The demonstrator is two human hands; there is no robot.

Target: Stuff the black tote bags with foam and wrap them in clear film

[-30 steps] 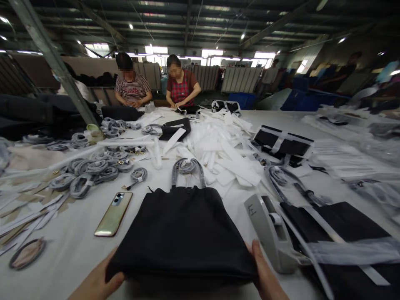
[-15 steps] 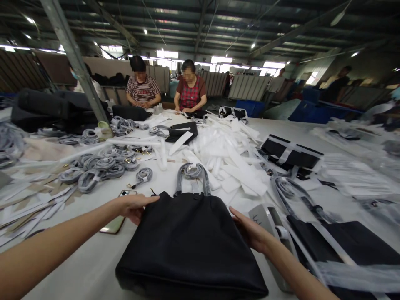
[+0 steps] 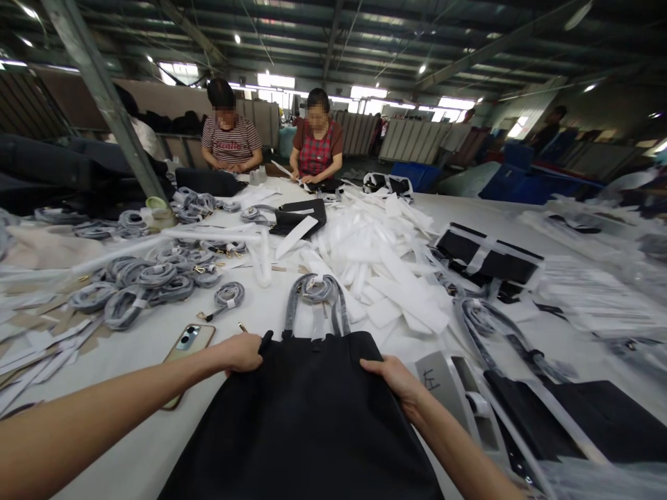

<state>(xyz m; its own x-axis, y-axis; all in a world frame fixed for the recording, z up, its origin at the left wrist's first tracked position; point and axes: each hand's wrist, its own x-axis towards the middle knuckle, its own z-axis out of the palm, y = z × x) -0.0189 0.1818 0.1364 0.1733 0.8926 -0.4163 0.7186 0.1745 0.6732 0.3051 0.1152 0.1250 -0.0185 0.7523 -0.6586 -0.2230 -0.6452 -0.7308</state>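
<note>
A black handbag lies in front of me, its top edge pointing away and its lower end cut off by the view. Its two wrapped handles stretch out beyond the top, with a coiled strap between them. My left hand is closed on the bag's upper left corner. At the upper right side, my right hand grips the edge, thumb on top and the other fingers hidden beneath. A phone lies beside my left forearm.
Coiled straps and cardboard strips cover the left. White foam sheets pile up ahead. A grey tape dispenser and another black bag are at right. Two people work across the table; a metal pole slants at left.
The bag has come nearer to me, its lower end now out of view. My left hand has closed over the corner, and my right thumb has moved onto the bag.
</note>
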